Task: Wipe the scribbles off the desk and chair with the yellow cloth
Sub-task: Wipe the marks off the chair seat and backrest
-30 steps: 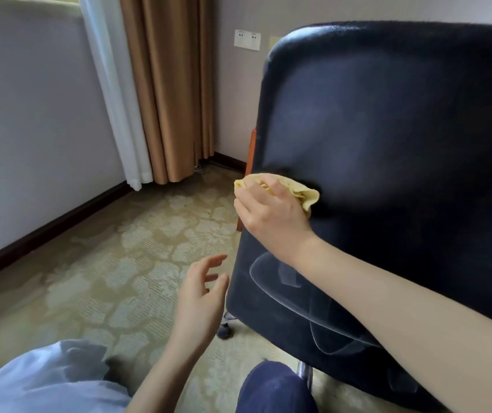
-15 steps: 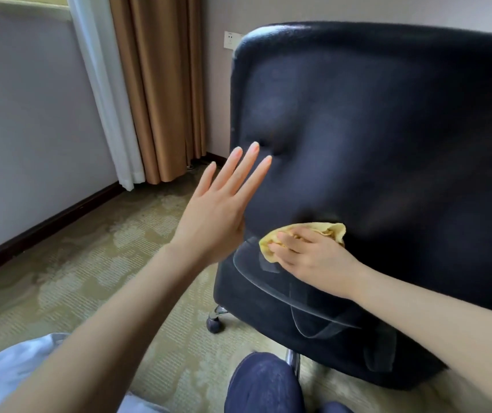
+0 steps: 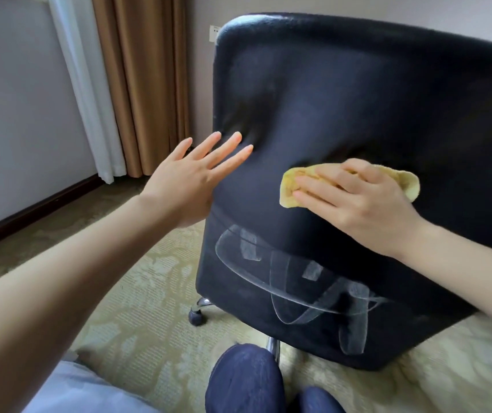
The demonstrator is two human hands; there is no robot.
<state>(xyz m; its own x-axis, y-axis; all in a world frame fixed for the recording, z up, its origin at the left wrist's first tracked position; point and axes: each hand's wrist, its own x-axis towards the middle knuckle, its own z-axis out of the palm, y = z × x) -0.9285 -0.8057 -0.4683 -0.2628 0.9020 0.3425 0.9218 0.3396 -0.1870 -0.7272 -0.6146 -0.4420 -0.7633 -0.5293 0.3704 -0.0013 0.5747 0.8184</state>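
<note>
The dark chair back (image 3: 358, 108) fills the right of the head view. White scribbles (image 3: 295, 290) loop across its lower part. My right hand (image 3: 355, 204) presses the yellow cloth (image 3: 291, 186) flat against the chair back, above the scribbles, with straight fingers lying over the cloth. My left hand (image 3: 191, 180) is spread flat, its fingertips on the chair's left edge and its palm beside that edge. The desk is out of view.
A patterned carpet (image 3: 137, 308) covers the floor. One chair castor (image 3: 196, 317) and the chrome base show under the chair. Brown and white curtains (image 3: 137, 84) hang at the back left by a grey wall. My knees (image 3: 244, 380) are at the bottom.
My right hand and the cloth moved from the chair's left edge down and then right across the back. My left hand rose from near the floor to the chair's left edge.
</note>
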